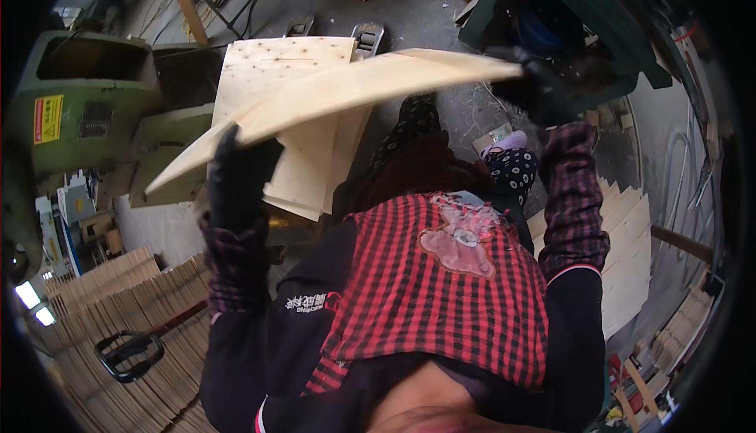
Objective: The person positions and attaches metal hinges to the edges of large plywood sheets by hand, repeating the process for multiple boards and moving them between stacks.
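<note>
A thin, pale, curved wooden sheet (339, 90) spans the upper middle, raised above a flat stack of similar sheets (303, 185) with dark specks. My left hand (240, 173), in a black glove, grips the sheet near its left end, fingers bent at its edge. My right hand (531, 86), also in a black glove, grips the sheet at its right end; its fingertips are dark and blurred. The raised sheet hides part of the stack beneath it.
A green machine (79, 142) stands at the left, a dark green machine (638, 24) at upper right. Stacked wooden pieces (126, 307) and a black handle (126, 366) are at lower left. More sheets (622, 275) lie to my right. My legs and feet are below the sheet.
</note>
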A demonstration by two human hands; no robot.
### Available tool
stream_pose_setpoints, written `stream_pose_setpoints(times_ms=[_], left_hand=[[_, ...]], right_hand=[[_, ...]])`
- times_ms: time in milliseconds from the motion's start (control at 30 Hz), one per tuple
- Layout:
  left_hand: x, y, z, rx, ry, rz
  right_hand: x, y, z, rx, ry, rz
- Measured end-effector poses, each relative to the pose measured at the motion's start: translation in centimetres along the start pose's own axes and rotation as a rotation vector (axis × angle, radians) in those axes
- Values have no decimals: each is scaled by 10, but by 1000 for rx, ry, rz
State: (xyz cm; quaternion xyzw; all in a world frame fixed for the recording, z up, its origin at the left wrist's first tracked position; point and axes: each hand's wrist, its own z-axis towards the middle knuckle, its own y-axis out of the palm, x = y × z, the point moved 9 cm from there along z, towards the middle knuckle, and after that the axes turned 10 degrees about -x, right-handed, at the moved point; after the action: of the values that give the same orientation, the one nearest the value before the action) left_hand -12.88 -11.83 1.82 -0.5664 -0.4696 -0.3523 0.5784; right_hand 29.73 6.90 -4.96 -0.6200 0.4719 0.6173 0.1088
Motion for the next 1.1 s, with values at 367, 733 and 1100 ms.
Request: stream_pose_setpoints(times_ms=[367,733,1100], left_hand=[[-46,-30,99,24,48,-622],[-356,157,6,486,-927,-1408],[-375,172,44,642,-963,-1545]], right_hand=[[-126,14,130,285,-153,-436],[-198,83,203,263,-137,-1230],[-256,213,239,436,-166,-1571]])
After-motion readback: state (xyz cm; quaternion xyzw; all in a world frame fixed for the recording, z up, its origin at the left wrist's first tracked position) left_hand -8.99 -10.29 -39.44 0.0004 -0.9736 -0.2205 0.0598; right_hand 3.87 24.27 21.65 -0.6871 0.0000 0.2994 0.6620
